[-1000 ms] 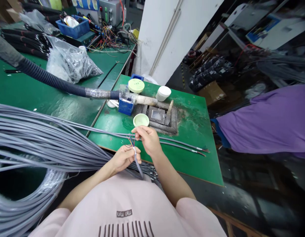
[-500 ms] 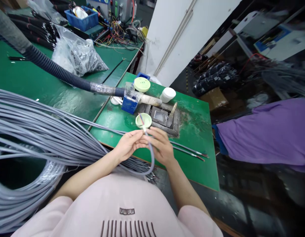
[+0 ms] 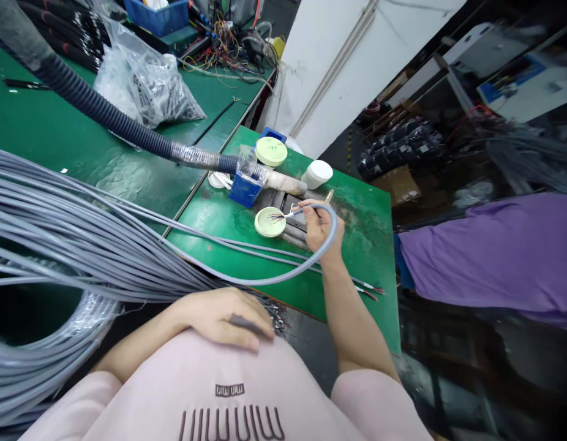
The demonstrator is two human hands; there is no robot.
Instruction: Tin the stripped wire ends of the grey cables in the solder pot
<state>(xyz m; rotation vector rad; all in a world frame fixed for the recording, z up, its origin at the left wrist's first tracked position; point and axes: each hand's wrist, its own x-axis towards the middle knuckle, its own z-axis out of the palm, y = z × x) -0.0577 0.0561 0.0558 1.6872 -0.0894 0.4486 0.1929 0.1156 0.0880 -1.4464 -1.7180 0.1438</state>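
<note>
My right hand [image 3: 324, 229] is closed on a grey cable [image 3: 332, 223] near its stripped end. From that end, thin bare-tipped wires [image 3: 277, 217] reach over a small pale green dish [image 3: 265, 229]; whether they touch its contents I cannot tell. The cable loops over the hand and runs back left to the large grey cable bundle [image 3: 104, 226]. Low at the table's front edge, my left hand [image 3: 228, 315] lies palm down with its fingers stretched and thumb apart. A dark grey strip shows between thumb and fingers, too blurred to name.
Behind the dish stand a blue box [image 3: 245, 188] with a hose nozzle [image 3: 283, 182], a pale green tub [image 3: 271, 151] and a white tub [image 3: 318, 174]. Two stripped cable ends [image 3: 368, 291] lie at right. A purple-clothed person [image 3: 495, 257] is at far right.
My right hand has carried the cable end forward and right, turning its wires leftward over the dish. My left hand has let go of it and dropped back toward my body.
</note>
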